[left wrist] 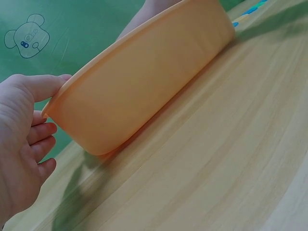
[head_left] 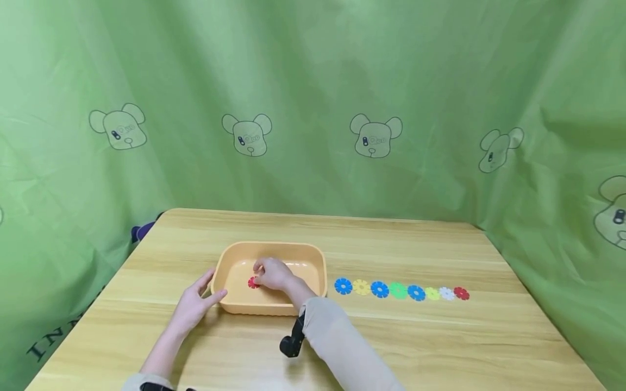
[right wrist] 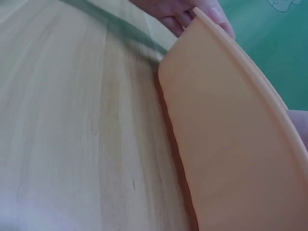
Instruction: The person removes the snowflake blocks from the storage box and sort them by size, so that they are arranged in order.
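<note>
An orange plastic basin [head_left: 254,310] stands on the wooden table. At its left end my left hand [head_left: 192,307] holds the rim, and the left wrist view shows the thumb [left wrist: 45,87] over the rim with the other fingers below it, outside the wall. My right hand [head_left: 275,274] reaches inside over the front wall, its bent fingers at a red snowflake disc [head_left: 252,283] low in the basin and pinching its edge. In the right wrist view the basin wall hides that disc and most of the right hand.
A row of slotted snowflake discs lies right of the basin, from a blue disc [head_left: 343,286] through yellow, green and white ones to a red disc [head_left: 461,293]. Green curtains with bear-head prints [head_left: 246,136] hang behind the table [head_left: 415,342].
</note>
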{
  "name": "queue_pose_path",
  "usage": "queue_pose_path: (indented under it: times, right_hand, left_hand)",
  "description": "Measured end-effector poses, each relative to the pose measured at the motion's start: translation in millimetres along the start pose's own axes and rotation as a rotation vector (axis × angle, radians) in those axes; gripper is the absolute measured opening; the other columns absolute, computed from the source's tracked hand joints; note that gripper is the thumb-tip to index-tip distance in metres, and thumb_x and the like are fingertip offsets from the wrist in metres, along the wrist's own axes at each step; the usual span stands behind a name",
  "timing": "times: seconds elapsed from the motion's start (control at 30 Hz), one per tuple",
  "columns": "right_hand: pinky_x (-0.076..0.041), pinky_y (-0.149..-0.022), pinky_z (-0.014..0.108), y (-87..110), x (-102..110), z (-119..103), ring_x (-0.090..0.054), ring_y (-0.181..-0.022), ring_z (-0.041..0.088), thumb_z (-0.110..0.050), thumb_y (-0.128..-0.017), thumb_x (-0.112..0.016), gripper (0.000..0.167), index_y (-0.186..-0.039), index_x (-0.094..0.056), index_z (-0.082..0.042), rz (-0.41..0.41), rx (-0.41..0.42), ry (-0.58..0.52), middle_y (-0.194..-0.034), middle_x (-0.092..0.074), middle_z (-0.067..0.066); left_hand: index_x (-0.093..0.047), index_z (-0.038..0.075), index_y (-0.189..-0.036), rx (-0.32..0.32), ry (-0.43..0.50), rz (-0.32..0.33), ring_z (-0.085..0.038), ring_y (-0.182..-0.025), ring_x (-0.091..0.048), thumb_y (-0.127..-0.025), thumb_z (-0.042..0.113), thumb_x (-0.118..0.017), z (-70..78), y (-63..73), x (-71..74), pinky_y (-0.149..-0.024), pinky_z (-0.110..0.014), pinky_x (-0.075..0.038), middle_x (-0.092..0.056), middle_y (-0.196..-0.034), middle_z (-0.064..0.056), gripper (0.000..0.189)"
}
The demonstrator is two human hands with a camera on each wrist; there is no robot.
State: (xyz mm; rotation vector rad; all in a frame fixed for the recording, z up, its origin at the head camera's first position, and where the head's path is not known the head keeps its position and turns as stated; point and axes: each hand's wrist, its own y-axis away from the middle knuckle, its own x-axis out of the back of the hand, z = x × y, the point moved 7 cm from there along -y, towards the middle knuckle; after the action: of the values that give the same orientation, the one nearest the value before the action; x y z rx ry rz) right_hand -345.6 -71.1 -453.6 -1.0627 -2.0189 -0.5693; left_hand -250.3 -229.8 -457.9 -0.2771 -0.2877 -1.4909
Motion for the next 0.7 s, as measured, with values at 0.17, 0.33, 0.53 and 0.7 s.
queue_pose_path:
  times: [0.17, 0.33, 0.53, 0.7]
  right_hand:
    - [-0.042, -0.066, 0.022, 0.1, -4.5, -0.4, -0.048, -0.069, 0.011, -0.013, -0.077, -0.075, 0.019, -0.092, -0.065, -0.008, -0.042, 0.005, 0.035, -0.072, -0.052, -0.003]
    - [-0.041, -0.062, 0.02, 1.3, -6.1, -0.9, -0.046, -0.066, 0.01, -0.015, -0.076, -0.076, 0.019, -0.081, -0.06, -0.009, -0.067, 0.01, 0.051, -0.069, -0.051, -0.004]
    - [-0.039, -0.059, 0.02, 4.7, -3.0, -2.2, -0.045, -0.064, 0.009, -0.013, -0.077, -0.075, 0.021, -0.079, -0.055, -0.009, -0.06, 0.02, 0.037, -0.069, -0.051, -0.004]
    - [-0.04, -0.053, 0.018, 8.2, 4.6, 0.0, -0.047, -0.057, 0.008, 0.0, -0.079, -0.068, 0.014, -0.075, -0.057, -0.007, -0.018, 0.035, -0.045, -0.064, -0.052, -0.003]
  left_hand:
    - [-0.028, 0.002, -0.145, 0.007, -0.005, -0.002, -0.043, -0.134, -0.019, -0.087, 0.022, -0.065, 0.3, -0.4, 0.0, -0.109, -0.055, -0.016, -0.023, -0.149, -0.021, 0.071]
    - [-0.028, 0.001, -0.144, 0.001, -0.009, 0.0, -0.044, -0.134, -0.019, -0.087, 0.021, -0.065, 0.5, -1.1, -0.1, -0.109, -0.055, -0.016, -0.022, -0.149, -0.021, 0.072]
    - [-0.028, -0.001, -0.144, -0.002, -0.006, 0.002, -0.044, -0.134, -0.019, -0.087, 0.021, -0.065, 0.3, -0.7, -0.2, -0.11, -0.054, -0.016, -0.022, -0.149, -0.022, 0.071]
    - [-0.027, -0.001, -0.144, -0.003, 0.0, -0.002, -0.044, -0.134, -0.018, -0.087, 0.022, -0.065, 0.9, 1.5, -0.7, -0.109, -0.055, -0.015, -0.021, -0.149, -0.022, 0.071]
